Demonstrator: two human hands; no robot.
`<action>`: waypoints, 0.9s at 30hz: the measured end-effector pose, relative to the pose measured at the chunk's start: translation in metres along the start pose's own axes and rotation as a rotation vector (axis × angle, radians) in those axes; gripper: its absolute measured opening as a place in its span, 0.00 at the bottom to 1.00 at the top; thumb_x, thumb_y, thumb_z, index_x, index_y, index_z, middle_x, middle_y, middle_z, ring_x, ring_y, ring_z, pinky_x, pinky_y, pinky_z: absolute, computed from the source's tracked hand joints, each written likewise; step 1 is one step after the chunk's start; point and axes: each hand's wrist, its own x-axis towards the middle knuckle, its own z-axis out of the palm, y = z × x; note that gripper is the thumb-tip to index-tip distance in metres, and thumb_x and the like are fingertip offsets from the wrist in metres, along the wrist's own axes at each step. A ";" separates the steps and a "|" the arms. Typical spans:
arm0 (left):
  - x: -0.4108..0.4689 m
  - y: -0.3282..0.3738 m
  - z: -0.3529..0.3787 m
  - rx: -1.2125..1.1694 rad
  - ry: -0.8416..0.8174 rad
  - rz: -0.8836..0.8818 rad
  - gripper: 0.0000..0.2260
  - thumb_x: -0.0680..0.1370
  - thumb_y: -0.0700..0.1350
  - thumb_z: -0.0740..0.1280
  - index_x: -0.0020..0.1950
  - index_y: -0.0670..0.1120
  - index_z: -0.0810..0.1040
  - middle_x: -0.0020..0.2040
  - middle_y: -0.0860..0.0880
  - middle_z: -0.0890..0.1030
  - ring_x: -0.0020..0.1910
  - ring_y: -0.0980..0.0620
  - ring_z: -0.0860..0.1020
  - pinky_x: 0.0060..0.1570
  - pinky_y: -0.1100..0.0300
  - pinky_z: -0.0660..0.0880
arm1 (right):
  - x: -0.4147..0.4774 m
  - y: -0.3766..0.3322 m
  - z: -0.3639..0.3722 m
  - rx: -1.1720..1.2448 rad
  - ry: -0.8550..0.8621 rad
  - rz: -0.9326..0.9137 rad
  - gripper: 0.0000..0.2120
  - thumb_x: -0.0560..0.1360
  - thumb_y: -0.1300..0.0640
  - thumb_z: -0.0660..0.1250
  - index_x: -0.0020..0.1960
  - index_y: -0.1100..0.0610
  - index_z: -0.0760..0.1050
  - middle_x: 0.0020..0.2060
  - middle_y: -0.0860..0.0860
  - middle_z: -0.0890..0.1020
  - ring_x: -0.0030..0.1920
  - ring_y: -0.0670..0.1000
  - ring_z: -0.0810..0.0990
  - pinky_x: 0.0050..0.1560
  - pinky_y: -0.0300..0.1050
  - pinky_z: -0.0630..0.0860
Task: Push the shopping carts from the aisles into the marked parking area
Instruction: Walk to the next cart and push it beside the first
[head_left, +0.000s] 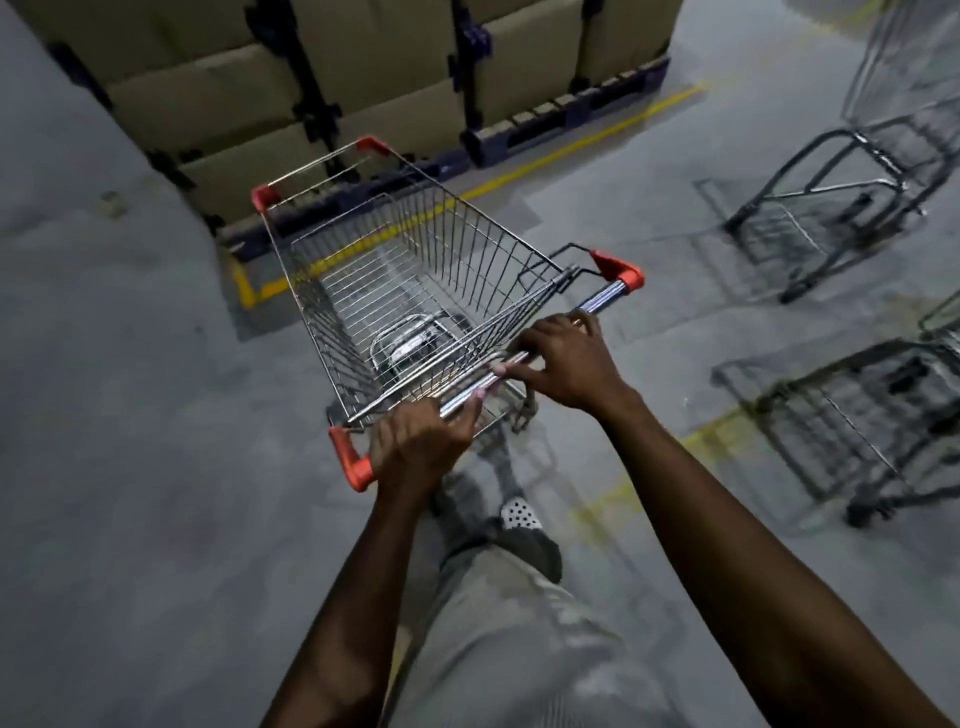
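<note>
Shopping cart (467, 249): chrome wire basket, narrowing toward the front, with red plastic caps on the front corners and at both ends of the handle bar (602, 299). The wire grid is intact where visible, and the child-seat flap lies folded against the rear of the basket. The cart stands on the grey concrete floor (130, 415) directly ahead of the person, its nose angled toward a yellow painted line (571, 145) that turns a corner under the front of the basket.

Left hand (415, 441): fingers wrapped round the handle bar, just beside the left red cap.

Right hand (566, 358): clamped on the same bar, right of centre, short of the right cap.

Beyond the line, stacked cardboard boxes (363, 78) sit on dark pallets (571, 109). Two further carts (857, 197) stand to the right, blurred, well apart from the held cart.
</note>
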 end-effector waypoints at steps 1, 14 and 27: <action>0.003 -0.002 0.002 0.002 0.027 0.002 0.30 0.76 0.70 0.66 0.29 0.45 0.75 0.26 0.42 0.75 0.26 0.43 0.75 0.30 0.54 0.71 | 0.005 0.003 -0.003 -0.030 0.007 -0.020 0.30 0.76 0.24 0.56 0.54 0.47 0.82 0.49 0.46 0.83 0.57 0.52 0.78 0.66 0.56 0.60; 0.123 -0.005 0.014 -0.060 -0.407 -0.099 0.40 0.67 0.84 0.50 0.34 0.52 0.83 0.30 0.52 0.79 0.32 0.52 0.78 0.39 0.58 0.73 | 0.111 0.037 -0.015 -0.292 -0.197 -0.265 0.50 0.68 0.17 0.34 0.48 0.51 0.81 0.38 0.55 0.84 0.42 0.57 0.84 0.46 0.48 0.74; 0.100 0.101 0.011 0.024 -0.256 -0.378 0.38 0.72 0.81 0.48 0.23 0.49 0.69 0.22 0.53 0.68 0.27 0.51 0.72 0.37 0.57 0.63 | 0.097 0.118 -0.027 -0.254 -0.088 -0.417 0.44 0.75 0.20 0.44 0.28 0.56 0.74 0.22 0.53 0.75 0.25 0.56 0.76 0.30 0.41 0.71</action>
